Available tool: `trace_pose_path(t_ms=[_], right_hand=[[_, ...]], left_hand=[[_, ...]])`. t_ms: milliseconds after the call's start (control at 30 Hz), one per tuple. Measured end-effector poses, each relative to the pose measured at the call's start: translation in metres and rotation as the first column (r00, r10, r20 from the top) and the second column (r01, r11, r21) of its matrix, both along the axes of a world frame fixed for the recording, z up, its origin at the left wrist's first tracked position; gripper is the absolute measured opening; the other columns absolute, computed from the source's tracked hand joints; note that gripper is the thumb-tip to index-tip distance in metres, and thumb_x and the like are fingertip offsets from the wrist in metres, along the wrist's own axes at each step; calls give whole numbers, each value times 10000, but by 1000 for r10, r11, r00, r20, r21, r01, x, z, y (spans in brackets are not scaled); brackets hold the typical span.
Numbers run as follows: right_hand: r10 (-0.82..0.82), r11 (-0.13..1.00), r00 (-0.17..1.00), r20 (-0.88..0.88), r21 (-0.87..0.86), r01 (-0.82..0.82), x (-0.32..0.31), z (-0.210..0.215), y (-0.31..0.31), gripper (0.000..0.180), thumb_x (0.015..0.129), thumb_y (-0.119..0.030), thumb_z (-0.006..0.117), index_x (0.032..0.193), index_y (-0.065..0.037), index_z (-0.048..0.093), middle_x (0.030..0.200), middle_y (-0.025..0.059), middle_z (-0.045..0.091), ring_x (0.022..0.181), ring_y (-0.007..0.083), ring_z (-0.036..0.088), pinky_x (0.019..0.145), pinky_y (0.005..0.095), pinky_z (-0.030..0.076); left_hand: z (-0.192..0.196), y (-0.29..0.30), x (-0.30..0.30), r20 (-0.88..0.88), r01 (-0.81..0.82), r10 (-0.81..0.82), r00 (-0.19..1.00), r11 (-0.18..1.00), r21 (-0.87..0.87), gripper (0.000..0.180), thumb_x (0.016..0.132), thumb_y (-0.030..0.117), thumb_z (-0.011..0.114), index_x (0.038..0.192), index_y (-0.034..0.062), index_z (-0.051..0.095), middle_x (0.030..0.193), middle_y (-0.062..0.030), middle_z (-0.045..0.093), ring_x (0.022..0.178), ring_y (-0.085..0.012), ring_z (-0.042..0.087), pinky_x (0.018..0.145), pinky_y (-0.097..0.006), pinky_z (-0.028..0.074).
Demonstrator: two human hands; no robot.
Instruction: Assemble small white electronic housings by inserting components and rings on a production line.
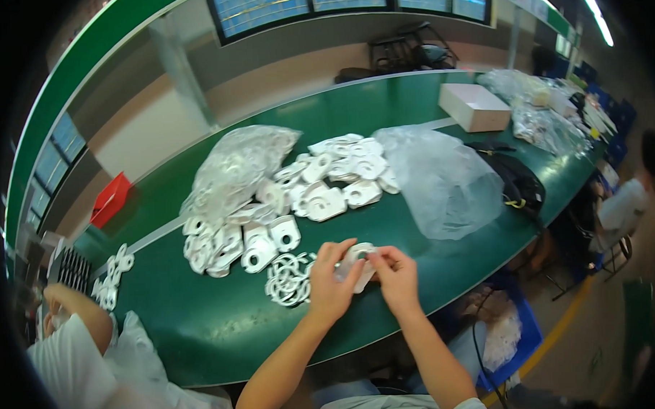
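A white flat part [356, 265] is gripped between left hand [330, 280] and right hand [396, 274], just above the green tabletop [223, 323]. White rings [288, 279] lie beside the left hand. Loose white parts [298, 198] are heaped behind; one clear bag [236, 168] holds more, another bag [442, 182] looks crumpled.

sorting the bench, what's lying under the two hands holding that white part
Under the left hand and right hand, which hold a white part, lies the green table. A pile of white rings sits beside the left hand. Whatever is directly beneath the palms is covered.
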State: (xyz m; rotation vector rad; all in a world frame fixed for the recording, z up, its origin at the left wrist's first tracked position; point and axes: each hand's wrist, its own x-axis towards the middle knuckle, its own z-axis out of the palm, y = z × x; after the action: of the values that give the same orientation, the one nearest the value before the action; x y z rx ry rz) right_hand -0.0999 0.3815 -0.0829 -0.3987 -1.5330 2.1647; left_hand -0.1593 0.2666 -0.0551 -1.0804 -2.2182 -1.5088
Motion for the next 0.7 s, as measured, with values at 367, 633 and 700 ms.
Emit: trace_pose_path(t_ms=[367, 633, 700], right_hand=[[159, 987, 980, -117, -5, -160, -4, -20, -4, 178, 908, -100, 534, 1027, 24, 581, 867, 45, 644, 759, 77, 587, 669, 220, 471], [97, 978, 979, -180, -164, -127, -3, -23, 1, 252, 925, -131, 517, 1125, 19, 555, 926, 20, 624, 769, 48, 566, 626, 196, 462], [111, 976, 981, -157, -171, -138, -2, -20, 0, 265, 922, -118, 521, 1140, 30, 539, 945, 36, 631, 799, 58, 575, 651, 201, 467]], left_hand=[[6, -8, -7, -378, 4, -8, 926, 1000, -11, 273, 705, -89, 629, 951, 22, 666, 923, -112, 644, 860, -273, 608, 767, -330, 492], [12, -3, 16, -293, 44, -159, 943, 931, -363, 334, 738, 19, 610, 1071, 10, 628, 1173, -132, 589, 1147, -360, 491, 951, -422, 404], [15, -5, 19, -231, 48, -159, 960, 904, -425, 365, 761, 50, 594, 1123, 5, 603, 1245, -127, 550, 1215, -364, 430, 999, -436, 354]])
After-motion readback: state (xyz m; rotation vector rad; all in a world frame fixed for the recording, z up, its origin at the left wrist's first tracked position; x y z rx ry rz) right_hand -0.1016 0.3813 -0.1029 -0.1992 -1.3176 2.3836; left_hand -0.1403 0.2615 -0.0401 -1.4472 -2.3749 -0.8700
